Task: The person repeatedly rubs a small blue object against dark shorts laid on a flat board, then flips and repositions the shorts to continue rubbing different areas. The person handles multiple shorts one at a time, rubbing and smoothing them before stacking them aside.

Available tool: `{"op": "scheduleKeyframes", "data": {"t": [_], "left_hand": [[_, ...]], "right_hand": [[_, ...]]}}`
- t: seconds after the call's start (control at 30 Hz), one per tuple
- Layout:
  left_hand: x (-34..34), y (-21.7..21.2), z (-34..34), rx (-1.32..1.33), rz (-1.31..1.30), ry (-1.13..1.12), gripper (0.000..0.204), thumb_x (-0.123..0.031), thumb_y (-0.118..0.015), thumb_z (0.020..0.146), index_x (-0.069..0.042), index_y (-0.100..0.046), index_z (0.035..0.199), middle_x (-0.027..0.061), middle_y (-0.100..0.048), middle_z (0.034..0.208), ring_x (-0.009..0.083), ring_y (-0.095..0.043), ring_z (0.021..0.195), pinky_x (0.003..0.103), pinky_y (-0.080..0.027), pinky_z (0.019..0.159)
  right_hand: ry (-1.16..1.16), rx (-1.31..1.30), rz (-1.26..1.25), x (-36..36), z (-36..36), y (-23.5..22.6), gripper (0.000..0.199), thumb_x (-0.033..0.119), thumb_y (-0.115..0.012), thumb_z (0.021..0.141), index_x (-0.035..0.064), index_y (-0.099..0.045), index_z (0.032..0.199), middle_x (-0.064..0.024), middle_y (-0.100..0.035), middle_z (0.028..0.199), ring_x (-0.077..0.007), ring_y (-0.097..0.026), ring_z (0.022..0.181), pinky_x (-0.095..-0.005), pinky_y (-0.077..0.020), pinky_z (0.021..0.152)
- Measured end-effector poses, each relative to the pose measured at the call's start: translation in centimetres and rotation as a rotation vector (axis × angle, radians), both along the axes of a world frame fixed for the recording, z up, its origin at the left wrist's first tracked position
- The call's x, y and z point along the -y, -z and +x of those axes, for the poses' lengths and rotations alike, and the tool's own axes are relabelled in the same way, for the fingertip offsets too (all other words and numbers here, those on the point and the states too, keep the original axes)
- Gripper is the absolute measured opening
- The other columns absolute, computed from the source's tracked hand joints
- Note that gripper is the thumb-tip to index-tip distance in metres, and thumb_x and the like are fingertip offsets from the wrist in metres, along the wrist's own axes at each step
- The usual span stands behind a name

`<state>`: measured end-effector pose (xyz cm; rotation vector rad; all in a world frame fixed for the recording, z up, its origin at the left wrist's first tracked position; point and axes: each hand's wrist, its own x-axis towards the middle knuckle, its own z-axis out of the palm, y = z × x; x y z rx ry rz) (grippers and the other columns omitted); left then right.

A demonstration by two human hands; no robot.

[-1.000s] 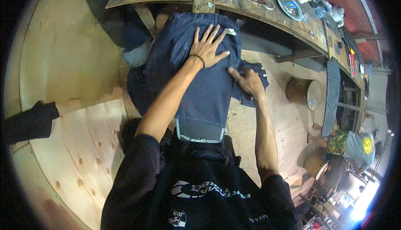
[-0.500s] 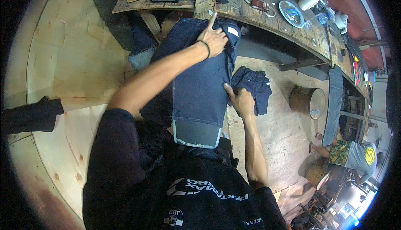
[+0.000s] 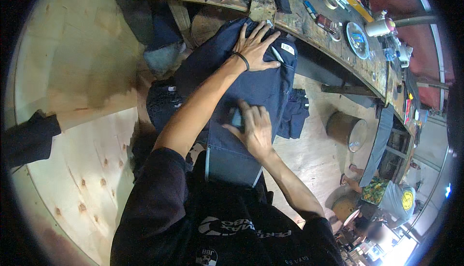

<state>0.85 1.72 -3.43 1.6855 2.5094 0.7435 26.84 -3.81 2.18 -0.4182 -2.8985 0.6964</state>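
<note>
A dark navy denim garment (image 3: 227, 87) lies stretched over a flat grey board (image 3: 232, 167), whose near end sticks out towards my body. My left hand (image 3: 255, 52) presses flat on its far part with fingers spread. Close to the left thumb shows a narrow pale strip (image 3: 277, 54), and a white label (image 3: 287, 48) sits at the garment's far right. Over the middle of the cloth, my right hand (image 3: 256, 128) is slightly blurred, its fingers curled at a small blue-grey piece (image 3: 237, 118) whose kind I cannot make out.
Folded dark shorts (image 3: 294, 116) lie to the right, beyond the garment. A wooden workbench (image 3: 309, 24) carries tape, a thread cone (image 3: 380, 27) and a light-blue plate (image 3: 357, 41). A round drum-like stool (image 3: 347, 130) stands right. Another person (image 3: 386, 198) sits at lower right.
My left hand has gone from pointing at the far edge to lying spread on the cloth. My right hand has moved from the garment's right edge left onto its middle.
</note>
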Motion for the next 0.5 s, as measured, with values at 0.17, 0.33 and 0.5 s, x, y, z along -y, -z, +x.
{"op": "scheduleKeyframes", "data": {"t": [0.17, 0.33, 0.5], "left_hand": [[-1.3, -1.3, -1.5, 0.090, -0.007, 0.062, 0.088, -0.082, -0.075, 0.076, -0.018, -0.070, 0.137, 0.0131, -0.059, 0.146, 0.0338, -0.043, 0.149, 0.068, -0.022, 0.125], [-3.1, -1.4, -3.3, 0.154, -0.123, 0.175, 0.092, -0.087, -0.073, 0.076, -0.009, -0.067, 0.125, 0.0168, -0.071, 0.116, 0.0356, -0.068, 0.115, 0.052, -0.051, 0.100], [-3.7, -1.2, -3.5, 0.100, 0.008, 0.102, 0.085, -0.088, -0.073, 0.075, -0.008, -0.068, 0.103, 0.0204, -0.076, 0.086, 0.0419, -0.078, 0.086, 0.054, -0.060, 0.073]], "right_hand": [[-0.303, -0.131, 0.048, -2.5, -2.6, 2.6, 0.066, 0.047, -0.091, 0.079, 0.0032, -0.072, 0.125, -0.0122, -0.064, 0.102, -0.0324, -0.059, 0.093, -0.0446, -0.0518, 0.080], [-0.249, -0.267, 0.045, -7.2, -8.9, 3.9, 0.057, 0.042, -0.093, 0.074, 0.0021, -0.071, 0.110, -0.0135, -0.063, 0.098, -0.0335, -0.059, 0.088, -0.0443, -0.0516, 0.079], [-0.169, -0.204, 0.010, -3.6, -8.6, 1.8, 0.053, 0.042, -0.091, 0.072, 0.0048, -0.073, 0.105, -0.0122, -0.063, 0.098, -0.0331, -0.059, 0.092, -0.0479, -0.0501, 0.081]]}}
